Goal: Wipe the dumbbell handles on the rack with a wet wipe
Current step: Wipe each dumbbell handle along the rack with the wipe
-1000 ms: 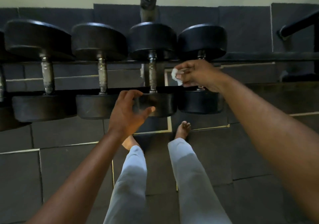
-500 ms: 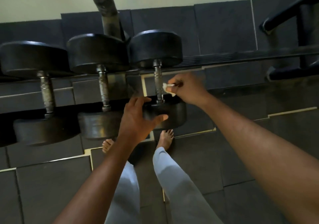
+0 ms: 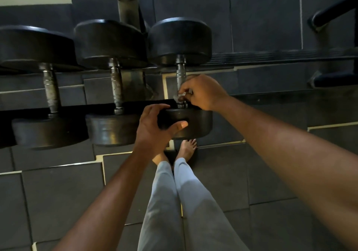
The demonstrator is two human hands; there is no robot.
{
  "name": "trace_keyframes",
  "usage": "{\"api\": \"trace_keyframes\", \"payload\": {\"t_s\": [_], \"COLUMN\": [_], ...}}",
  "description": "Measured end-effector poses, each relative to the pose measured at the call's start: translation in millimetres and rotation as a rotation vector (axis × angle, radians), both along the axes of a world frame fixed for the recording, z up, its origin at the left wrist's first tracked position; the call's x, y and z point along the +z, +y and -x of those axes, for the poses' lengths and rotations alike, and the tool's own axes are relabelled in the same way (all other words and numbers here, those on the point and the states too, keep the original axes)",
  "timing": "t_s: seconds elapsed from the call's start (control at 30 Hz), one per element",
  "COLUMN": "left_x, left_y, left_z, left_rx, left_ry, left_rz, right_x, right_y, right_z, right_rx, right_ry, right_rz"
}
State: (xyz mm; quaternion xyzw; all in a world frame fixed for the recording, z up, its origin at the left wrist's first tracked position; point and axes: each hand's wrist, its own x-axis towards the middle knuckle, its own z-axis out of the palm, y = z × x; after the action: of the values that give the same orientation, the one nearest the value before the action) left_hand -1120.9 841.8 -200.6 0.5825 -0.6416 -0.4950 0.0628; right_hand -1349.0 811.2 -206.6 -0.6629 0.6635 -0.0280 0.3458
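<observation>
The handle under work (image 3: 181, 74) belongs to the rightmost dumbbell on the rack (image 3: 251, 60). Its long axis runs from 12 to 6 o'clock in the head view, far weight at 12, near weight (image 3: 195, 123) at 6, so any wiping stroke must travel along that line.

The right hand (image 3: 203, 92) sits at the near end of the handle, fingers curled round it and pinching the wet wipe (image 3: 179, 96) against the steel just above the near collar. The wipe shows only as a small pale fold. Whether it wraps fully round the bar cannot be confirmed from this angle.

The left hand (image 3: 155, 128) lies at 7 o'clock from the right hand, curled over the left edge of the near weight, thumb across its face, evidently steadying it.

Judgement: the right hand is the working hand and is already on the bar. The bare upper stretch of handle lies toward 12 o'clock from it.

Two further dumbbells stand toward 9 o'clock, their handles (image 3: 116, 84) parallel and, for the nearer one, closer to the left hand.
</observation>
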Motion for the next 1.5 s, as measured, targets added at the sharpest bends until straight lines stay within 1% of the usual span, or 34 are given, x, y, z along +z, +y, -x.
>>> {"api": "trace_keyframes", "payload": {"t_s": [0.07,0.2,0.3,0.4,0.47,0.53,0.57,0.67,0.77,0.87,1.0,1.2,1.3,1.4,1.5], "left_x": [-1.0,-2.3,-1.2,-0.9,-0.7,-0.8,-1.0,-2.6,-3.9,-4.4,-5.0,-4.6,-3.7,-4.4,-4.7], "left_y": [0.4,0.9,1.8,2.0,1.9,2.3,2.6,3.3,3.2,2.7,2.2,1.8,1.8,1.9,2.1], "left_z": [-0.1,-0.8,-0.5,-0.8,-0.9,-0.7,-1.0,-1.7,-2.5,-3.1,-2.9,-3.6,-3.6,-3.9,-3.9], "left_rx": [-0.005,-0.009,-0.014,-0.017,-0.017,-0.021,-0.022,-0.026,-0.029,-0.040,-0.044,-0.042,-0.040,-0.044,-0.042], "left_ry": [0.000,-0.011,-0.013,-0.006,0.000,0.009,0.011,0.003,0.000,0.007,0.002,0.009,0.009,0.006,0.008], "left_rz": [0.000,0.005,0.001,-0.007,-0.004,0.005,0.007,0.017,0.019,0.020,0.019,0.028,0.031,0.036,0.030], "right_x": [0.0,-1.8,-1.6,2.7,4.4,2.8,1.9,-3.4,-17.2,-29.5,-41.1,-26.0,-20.4,-24.1,-24.7], "right_y": [-5.5,-20.4,-30.3,-35.4,-31.9,-22.6,-16.9,0.8,9.6,9.3,2.7,5.2,11.9,13.5,13.7], "right_z": [-4.5,-21.0,-36.7,-39.9,-31.0,-18.0,-12.4,-0.4,6.7,13.0,12.2,13.2,14.0,7.8,2.8], "right_rx": [0.077,0.214,0.238,0.300,0.285,0.215,0.148,-0.123,-0.360,-0.520,-0.557,-0.559,-0.659,-0.696,-0.651], "right_ry": [0.077,0.211,0.222,0.282,0.267,0.206,0.148,-0.024,-0.097,-0.155,-0.175,-0.285,-0.379,-0.391,-0.328], "right_rz": [0.030,0.017,-0.059,-0.059,-0.059,-0.065,-0.076,-0.139,-0.231,-0.354,-0.462,-0.496,-0.517,-0.431,-0.348]}}
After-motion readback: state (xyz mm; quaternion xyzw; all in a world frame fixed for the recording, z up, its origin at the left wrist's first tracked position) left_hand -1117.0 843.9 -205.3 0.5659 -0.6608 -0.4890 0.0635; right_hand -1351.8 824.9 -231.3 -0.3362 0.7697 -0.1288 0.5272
